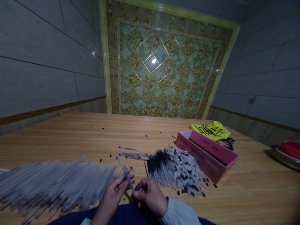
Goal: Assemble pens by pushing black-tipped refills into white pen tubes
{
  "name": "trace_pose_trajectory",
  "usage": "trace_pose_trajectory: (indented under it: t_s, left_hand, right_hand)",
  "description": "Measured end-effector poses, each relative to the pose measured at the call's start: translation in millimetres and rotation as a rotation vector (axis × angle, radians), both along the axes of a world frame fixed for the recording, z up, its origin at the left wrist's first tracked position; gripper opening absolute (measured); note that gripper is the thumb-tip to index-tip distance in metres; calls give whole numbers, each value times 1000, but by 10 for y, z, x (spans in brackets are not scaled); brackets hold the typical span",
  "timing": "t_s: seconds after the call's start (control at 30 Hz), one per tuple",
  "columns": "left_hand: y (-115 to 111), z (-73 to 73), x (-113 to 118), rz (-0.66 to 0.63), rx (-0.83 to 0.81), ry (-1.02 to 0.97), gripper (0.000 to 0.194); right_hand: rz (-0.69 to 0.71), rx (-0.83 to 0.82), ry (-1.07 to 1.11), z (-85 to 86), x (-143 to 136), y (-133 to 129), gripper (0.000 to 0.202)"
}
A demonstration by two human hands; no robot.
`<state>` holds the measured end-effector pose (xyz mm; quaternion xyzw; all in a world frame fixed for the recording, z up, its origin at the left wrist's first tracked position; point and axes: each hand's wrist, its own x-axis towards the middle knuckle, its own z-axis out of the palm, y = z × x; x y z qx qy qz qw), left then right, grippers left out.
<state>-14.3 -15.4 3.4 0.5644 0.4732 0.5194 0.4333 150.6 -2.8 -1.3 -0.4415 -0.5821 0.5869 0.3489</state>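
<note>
A slim translucent pen [126,174] slants between my hands above the near edge of the table. My left hand [117,189] is closed around its middle with the fingers and thumb. My right hand [148,193] pinches at its near end; any small part in that pinch is hidden. To the left lies a wide heap of long translucent pen tubes [56,181]. On the right is a pile of short white caps [185,165], beside thin dark-tipped sticks [158,162]. Several loose pens [132,155] lie just beyond my hands.
A pink open box [208,159] stands behind the caps, with a yellow printed bag [212,129] past it. Small black plugs [110,155] are scattered over the wooden table [77,137]. A metal dish with a red item [290,151] is at the far right.
</note>
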Motion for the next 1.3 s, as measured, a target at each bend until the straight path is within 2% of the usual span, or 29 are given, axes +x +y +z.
trace_pose_trajectory:
  t_s: [0.1,0.2,0.3,0.37,0.47,0.6,0.77,1.0,1.17,1.3]
  left_hand:
    - [-49,62,-18,29,44,13,46]
    - [-76,78,-84,126,175,131,39]
    - [-85,79,-166,220,411,398,31]
    - [-90,82,-204,176,551,611,30]
    - [-91,81,-219,83,691,851,36]
    - [-80,47,-211,104,818,987,36]
    - [-96,28,-238,95,867,1020,35]
    - [-88,-8,-285,129,883,1076,32]
    - [-112,-14,-261,99,803,1062,29]
    - [-118,-9,-253,123,751,930,25]
  right_hand:
    - [-9,28,90,-5,-100,-109,30]
    - [-92,180,138,133,-95,-166,29]
    - [-155,286,217,309,-7,-162,37]
    - [-175,313,236,370,52,-135,41]
    - [-170,254,196,336,95,-85,39]
    - [-173,126,165,200,79,-40,42]
    - [-121,-21,209,148,47,-35,49]
    - [-87,-11,212,158,53,-60,48]
    - [-80,79,187,201,94,-53,39]
    - [-222,213,155,333,222,6,30]
